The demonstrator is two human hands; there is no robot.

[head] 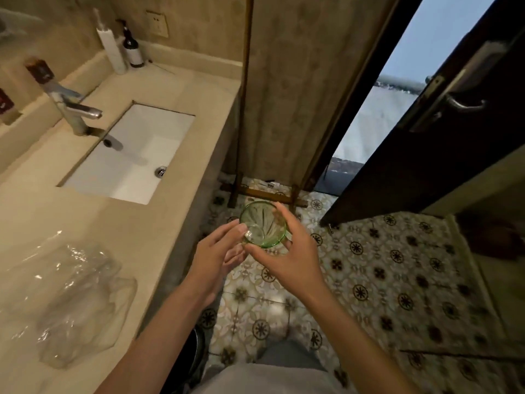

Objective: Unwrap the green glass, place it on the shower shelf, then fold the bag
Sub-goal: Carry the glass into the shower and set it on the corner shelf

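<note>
The green glass (262,224) is already unwrapped, gripped by the fingers of both the left hand (218,251) and the right hand (284,254), while the bag (74,297) lies unfolded on the counter (159,223) at 9 o'clock; shelving and folding remain.

No legible text, brand, number or sign anywhere: pale label on the dark pump bottle (132,49) and small white tag on the floor (273,185) both too blurred to read.
</note>
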